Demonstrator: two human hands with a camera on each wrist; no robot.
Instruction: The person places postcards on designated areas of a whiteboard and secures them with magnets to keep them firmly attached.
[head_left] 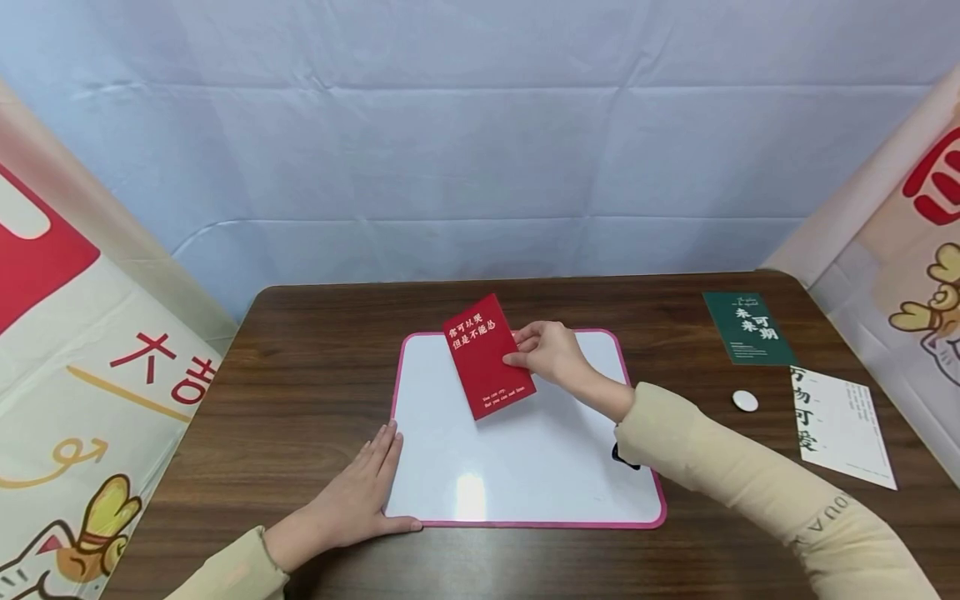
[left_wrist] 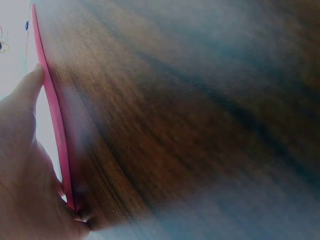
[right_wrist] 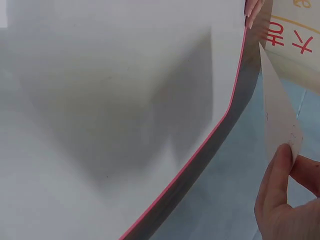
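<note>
A red card (head_left: 487,358) with white lettering is held tilted over the whiteboard (head_left: 525,467). My right hand (head_left: 551,352) pinches it by its right edge between thumb and fingers. In the right wrist view the pale back of the card (right_wrist: 280,110) shows, and its shadow falls on the board. My left hand (head_left: 360,492) rests at the board's lower left corner, fingers along the left edge and thumb at the bottom edge. From the left wrist, the pink rim (left_wrist: 55,115) runs beside that hand.
On the right of the wooden table (head_left: 315,375) lie a green card (head_left: 738,342), a white card (head_left: 847,425) with black lettering and a small white round object (head_left: 745,401). A pale blue cloth (head_left: 480,167) hangs behind; printed cloths flank both sides.
</note>
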